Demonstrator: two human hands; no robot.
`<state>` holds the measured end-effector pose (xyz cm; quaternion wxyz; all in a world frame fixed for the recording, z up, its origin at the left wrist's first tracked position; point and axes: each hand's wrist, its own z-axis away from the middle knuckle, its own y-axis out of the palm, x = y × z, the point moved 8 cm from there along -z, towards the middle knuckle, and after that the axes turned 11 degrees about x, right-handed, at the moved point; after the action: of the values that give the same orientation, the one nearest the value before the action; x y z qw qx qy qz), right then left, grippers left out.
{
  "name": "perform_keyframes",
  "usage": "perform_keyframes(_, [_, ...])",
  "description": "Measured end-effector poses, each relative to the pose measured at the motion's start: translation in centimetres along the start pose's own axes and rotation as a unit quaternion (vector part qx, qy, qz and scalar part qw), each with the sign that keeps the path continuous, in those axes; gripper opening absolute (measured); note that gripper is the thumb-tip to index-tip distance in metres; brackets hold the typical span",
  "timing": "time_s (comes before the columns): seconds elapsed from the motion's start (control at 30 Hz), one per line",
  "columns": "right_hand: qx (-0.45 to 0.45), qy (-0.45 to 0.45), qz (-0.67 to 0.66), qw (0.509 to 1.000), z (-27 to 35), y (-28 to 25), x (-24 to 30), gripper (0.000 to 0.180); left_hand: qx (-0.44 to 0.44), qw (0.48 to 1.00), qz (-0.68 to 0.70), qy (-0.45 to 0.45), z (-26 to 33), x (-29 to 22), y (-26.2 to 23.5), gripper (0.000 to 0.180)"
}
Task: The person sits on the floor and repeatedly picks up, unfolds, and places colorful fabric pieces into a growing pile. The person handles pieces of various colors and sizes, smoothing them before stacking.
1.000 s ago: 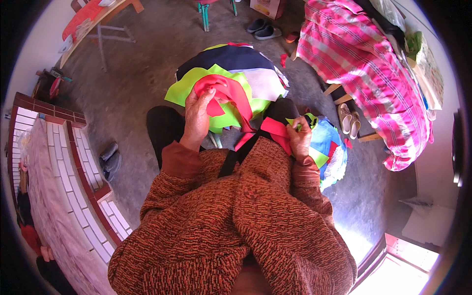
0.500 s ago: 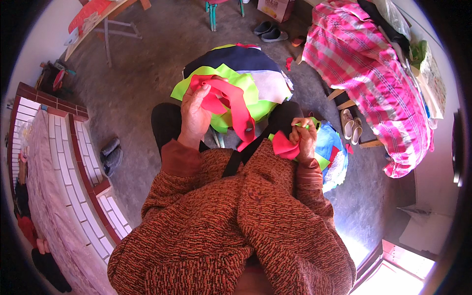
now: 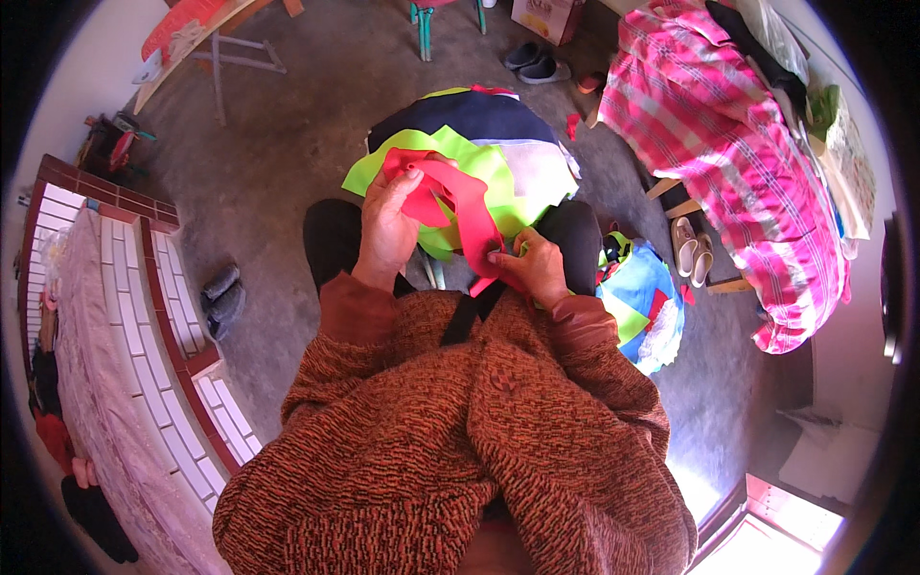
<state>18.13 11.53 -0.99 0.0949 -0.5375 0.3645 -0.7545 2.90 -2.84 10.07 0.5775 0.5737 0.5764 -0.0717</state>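
Red fabric strip (image 3: 458,206) is held up over the person's lap, above a pile of lime, navy and white fabric pieces (image 3: 489,153). Left hand (image 3: 391,225): grip clamped on the strip's upper end. Right hand (image 3: 533,268): fingers pinched on its lower end. Blue fabric bundle (image 3: 647,297) sits on the floor just right of the right hand. Pink plaid cloth (image 3: 728,134) drapes further right.

One head-worn fisheye view looks steeply down, close over the person's lap and the floor (image 3: 287,144)
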Motion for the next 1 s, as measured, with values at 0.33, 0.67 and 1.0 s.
perform_keyframes(0.33, [-0.162,-0.023,-0.090,0.982,-0.3,-1.5,-2.8,0.016,0.059,0.996,-0.040,-0.052,0.8,-1.8,0.2,0.026])
perform_keyframes(0.67, [-0.285,-0.060,-0.313,0.904,0.2,-8.2,-6.1,0.005,-0.013,0.960,-0.258,-0.108,2.3,-3.6,-4.0,0.022])
perform_keyframes(1.0, [-0.429,-0.100,-0.014,0.898,-1.2,-15.9,1.6,0.011,-0.065,0.917,-0.375,-0.123,0.9,-3.7,-7.3,0.020])
